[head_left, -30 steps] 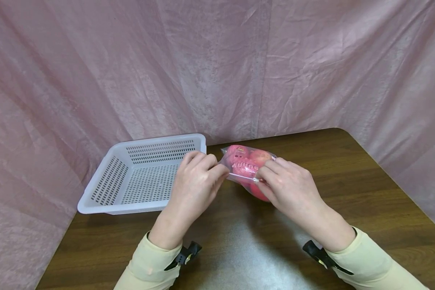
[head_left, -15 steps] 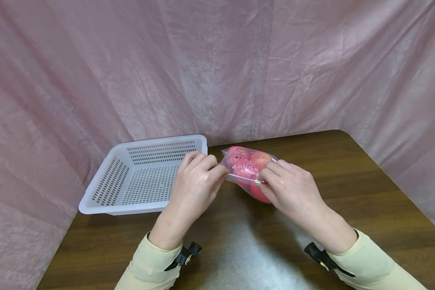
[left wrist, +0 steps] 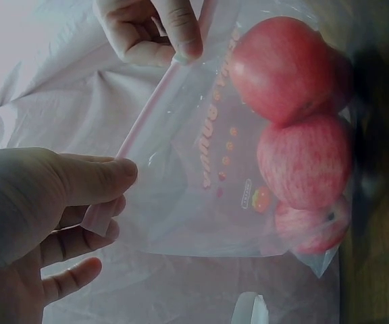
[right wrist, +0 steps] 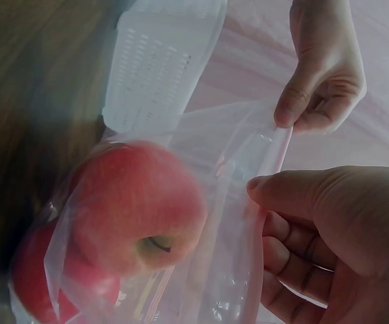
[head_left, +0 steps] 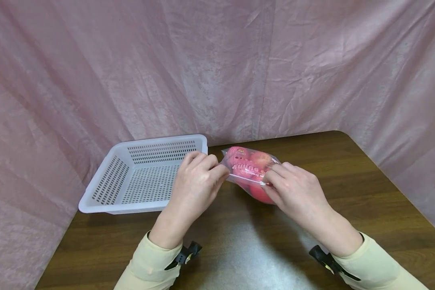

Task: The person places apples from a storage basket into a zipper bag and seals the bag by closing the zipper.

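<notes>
A clear zip bag [head_left: 243, 171] with pink lettering holds several red apples [left wrist: 306, 162]. Its mouth faces me, and a pale zip strip runs across it. My left hand [head_left: 197, 181] pinches the left end of the strip between thumb and fingers; a short tab sticks out past them in the left wrist view. On the small white slider [left wrist: 179, 59] of the zip, my right hand [head_left: 299, 193] has its thumb and forefinger. In the right wrist view one apple [right wrist: 140, 209] shows its stem hollow through the plastic. Part of the bag's right side is hidden behind my right hand.
A white perforated plastic basket [head_left: 145, 181] stands left of the bag, partly behind my left hand. Both are on a dark wooden table [head_left: 348, 173]. A pink cloth [head_left: 217, 68] hangs behind the table's far edge.
My right hand has slid a little to the right with the slider, showing more of the strip and lettering. My left hand keeps its place at the strip's left end.
</notes>
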A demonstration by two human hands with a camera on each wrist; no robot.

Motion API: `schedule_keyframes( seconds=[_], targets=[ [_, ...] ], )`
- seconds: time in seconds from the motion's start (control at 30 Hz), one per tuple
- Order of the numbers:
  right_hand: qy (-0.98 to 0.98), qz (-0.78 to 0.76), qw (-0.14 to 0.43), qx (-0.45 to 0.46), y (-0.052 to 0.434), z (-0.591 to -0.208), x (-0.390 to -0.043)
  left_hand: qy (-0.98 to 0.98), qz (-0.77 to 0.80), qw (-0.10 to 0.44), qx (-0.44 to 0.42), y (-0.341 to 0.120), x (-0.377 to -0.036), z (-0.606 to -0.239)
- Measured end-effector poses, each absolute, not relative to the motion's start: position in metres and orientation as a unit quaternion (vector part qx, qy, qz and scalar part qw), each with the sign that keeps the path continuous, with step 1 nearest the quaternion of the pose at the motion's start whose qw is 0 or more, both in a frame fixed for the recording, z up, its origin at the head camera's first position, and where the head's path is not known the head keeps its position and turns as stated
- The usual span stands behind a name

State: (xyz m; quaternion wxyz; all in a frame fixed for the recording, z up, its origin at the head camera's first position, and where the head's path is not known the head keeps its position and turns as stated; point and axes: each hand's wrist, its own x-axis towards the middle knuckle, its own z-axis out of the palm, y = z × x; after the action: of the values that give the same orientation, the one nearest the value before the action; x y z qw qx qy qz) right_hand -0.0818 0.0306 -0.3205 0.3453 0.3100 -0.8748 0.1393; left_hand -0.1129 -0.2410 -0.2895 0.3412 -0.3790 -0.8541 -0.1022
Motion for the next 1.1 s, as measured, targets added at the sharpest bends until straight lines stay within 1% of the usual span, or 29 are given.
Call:
schedule_keyframes(
  seconds=[0.7, 1.1],
  targets=[
    [-0.884, 0.129, 0.333, 0.303, 0.04, -0.323, -0.074, -0.859, -0.102, 0.325, -0.383, -0.243, -0.111, -0.289],
    [-0.889, 0.119, 0.331, 0.294, 0.047, -0.325, -0.068, -0.855, -0.097, 0.332, -0.388, -0.242, -0.11, -0.289]
  ],
)
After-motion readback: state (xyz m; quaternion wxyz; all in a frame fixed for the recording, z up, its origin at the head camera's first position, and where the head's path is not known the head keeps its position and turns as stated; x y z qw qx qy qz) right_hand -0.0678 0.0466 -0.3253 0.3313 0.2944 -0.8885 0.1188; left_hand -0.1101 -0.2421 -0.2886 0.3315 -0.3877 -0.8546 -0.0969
